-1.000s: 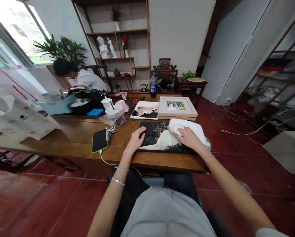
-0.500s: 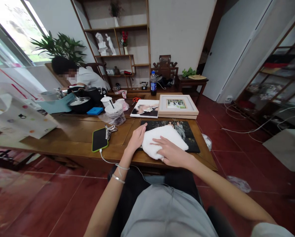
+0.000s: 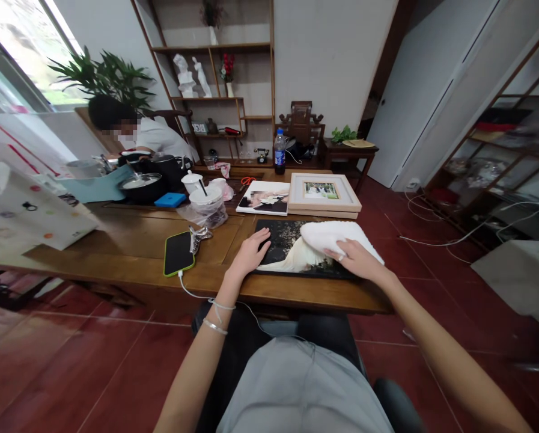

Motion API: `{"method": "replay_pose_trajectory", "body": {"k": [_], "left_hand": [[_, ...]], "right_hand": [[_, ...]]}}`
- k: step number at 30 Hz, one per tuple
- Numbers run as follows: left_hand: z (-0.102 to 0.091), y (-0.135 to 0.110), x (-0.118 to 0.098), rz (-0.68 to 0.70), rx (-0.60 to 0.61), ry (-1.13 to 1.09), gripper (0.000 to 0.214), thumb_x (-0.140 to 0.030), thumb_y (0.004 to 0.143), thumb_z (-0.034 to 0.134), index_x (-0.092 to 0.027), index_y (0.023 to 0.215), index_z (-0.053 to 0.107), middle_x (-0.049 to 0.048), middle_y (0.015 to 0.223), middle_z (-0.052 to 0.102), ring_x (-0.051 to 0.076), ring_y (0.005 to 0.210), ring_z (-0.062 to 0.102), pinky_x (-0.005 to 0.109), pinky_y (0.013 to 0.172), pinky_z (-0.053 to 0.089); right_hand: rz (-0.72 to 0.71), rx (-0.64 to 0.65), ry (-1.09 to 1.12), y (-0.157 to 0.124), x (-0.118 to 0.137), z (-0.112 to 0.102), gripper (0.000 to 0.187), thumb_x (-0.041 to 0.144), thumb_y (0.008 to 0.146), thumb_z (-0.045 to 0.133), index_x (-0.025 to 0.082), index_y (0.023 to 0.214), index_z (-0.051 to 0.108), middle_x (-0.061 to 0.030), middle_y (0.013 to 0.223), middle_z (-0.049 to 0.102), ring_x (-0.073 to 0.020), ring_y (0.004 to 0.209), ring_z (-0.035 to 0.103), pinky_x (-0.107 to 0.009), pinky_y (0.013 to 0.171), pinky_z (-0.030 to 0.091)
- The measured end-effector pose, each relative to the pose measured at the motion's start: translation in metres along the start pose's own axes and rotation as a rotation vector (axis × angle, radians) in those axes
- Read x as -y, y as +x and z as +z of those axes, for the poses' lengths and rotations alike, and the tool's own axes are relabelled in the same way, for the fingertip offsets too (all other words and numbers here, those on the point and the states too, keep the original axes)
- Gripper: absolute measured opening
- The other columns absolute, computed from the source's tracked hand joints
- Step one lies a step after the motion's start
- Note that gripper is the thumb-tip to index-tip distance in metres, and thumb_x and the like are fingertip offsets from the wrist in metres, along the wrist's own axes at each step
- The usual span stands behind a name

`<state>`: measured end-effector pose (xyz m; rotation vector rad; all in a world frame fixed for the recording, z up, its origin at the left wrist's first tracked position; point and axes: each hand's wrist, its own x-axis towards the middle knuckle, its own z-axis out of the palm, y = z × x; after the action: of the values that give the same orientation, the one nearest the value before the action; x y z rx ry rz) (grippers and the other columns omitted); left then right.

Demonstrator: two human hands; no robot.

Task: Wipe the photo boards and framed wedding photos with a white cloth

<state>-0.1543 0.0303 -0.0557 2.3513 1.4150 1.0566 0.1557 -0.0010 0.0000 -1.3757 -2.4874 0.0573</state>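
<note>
A dark photo print (image 3: 282, 240) lies flat at the near edge of the wooden table (image 3: 129, 240). My left hand (image 3: 250, 252) rests open on its left edge, fingers spread, pinning it down. My right hand (image 3: 356, 258) presses a folded white towel (image 3: 336, 234) onto the right half of the print. The towel hides that part of the picture.
A framed photo (image 3: 324, 192) and an unframed print (image 3: 264, 198) lie just beyond. A green-cased phone (image 3: 178, 252) on a charging cable sits to the left, with a lidded cup (image 3: 207, 201), pots and a blue bottle (image 3: 279, 151). Another person (image 3: 138, 135) sits at the far left.
My right hand has swept the towel from the left half of the print over to its right side. My left hand has stayed on the left edge.
</note>
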Motion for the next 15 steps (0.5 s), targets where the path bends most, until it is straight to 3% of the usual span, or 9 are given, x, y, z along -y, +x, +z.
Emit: {"method": "replay_pose_trajectory", "body": {"k": [3,8,11,15], "left_hand": [[0.0,0.0,0.0,-0.004,0.003,-0.003,0.039,-0.03,0.091,0.043,-0.011,0.12,0.059,0.0126,0.132,0.053,0.021,0.127,0.045,0.039,0.109,0.034],[-0.001,-0.001,-0.001,-0.01,-0.004,-0.02,0.037,-0.03,0.09,0.044,-0.013,0.119,0.06,0.0118,0.131,0.054,0.021,0.127,0.046,0.039,0.109,0.034],[-0.001,-0.001,-0.003,-0.019,-0.007,-0.014,0.037,-0.029,0.09,0.043,-0.013,0.118,0.06,0.0115,0.131,0.054,0.021,0.127,0.046,0.039,0.109,0.034],[0.0,-0.001,-0.004,-0.033,-0.013,-0.011,0.036,-0.029,0.09,0.044,-0.013,0.118,0.06,0.0114,0.131,0.054,0.021,0.127,0.046,0.04,0.108,0.035]], "right_hand": [[0.036,-0.03,-0.052,0.028,-0.018,0.003,0.037,0.047,0.091,0.039,0.019,0.075,0.056,-0.0092,0.081,0.064,-0.0227,0.078,0.057,-0.029,0.07,0.039],[0.033,-0.057,-0.175,0.056,-0.022,0.009,0.029,0.039,0.089,0.046,0.016,0.082,0.062,-0.0125,0.087,0.064,-0.0239,0.085,0.056,-0.029,0.073,0.037],[0.043,-0.051,-0.244,0.051,-0.014,0.01,0.025,0.029,0.089,0.044,0.014,0.085,0.064,-0.0138,0.088,0.064,-0.0245,0.087,0.055,-0.03,0.076,0.037],[0.003,0.025,-0.26,0.02,0.004,0.004,0.022,0.02,0.084,0.044,0.014,0.088,0.065,-0.0134,0.086,0.063,-0.0263,0.09,0.056,-0.032,0.077,0.039]]}}
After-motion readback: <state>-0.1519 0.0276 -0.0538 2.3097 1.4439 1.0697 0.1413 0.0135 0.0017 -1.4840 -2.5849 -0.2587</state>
